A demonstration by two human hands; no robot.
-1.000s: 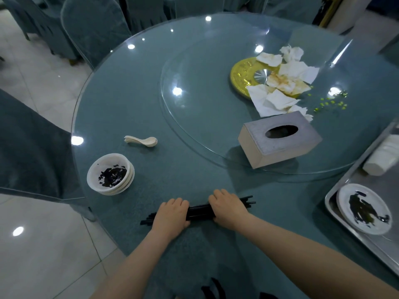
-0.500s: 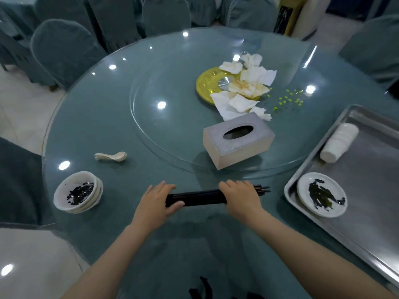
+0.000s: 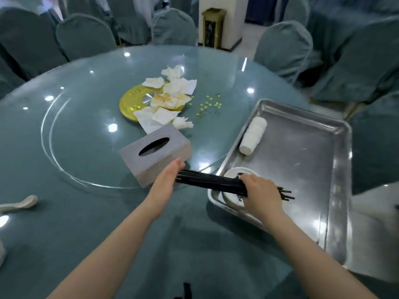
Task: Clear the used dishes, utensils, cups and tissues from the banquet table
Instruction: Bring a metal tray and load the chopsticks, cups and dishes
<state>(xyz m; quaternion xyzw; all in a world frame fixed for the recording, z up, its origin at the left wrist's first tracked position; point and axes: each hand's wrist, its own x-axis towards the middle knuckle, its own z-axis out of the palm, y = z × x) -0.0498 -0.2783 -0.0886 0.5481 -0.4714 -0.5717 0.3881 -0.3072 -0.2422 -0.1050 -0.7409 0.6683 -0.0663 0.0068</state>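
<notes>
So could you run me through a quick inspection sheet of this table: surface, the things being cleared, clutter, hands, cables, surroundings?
Surface: round glass-topped table with a glass turntable; a steel tray at its right edge.
Job's things: black chopsticks bundled over the tray's near corner; white dish and stacked white cups in the tray; white spoon at left.
Clutter: used tissues over a yellow plate, green peas, grey tissue box.
Hands: right hand grips the chopsticks; left hand flat against their other end.
Cables: nothing seen.
Surroundings: covered chairs around the table.
</notes>
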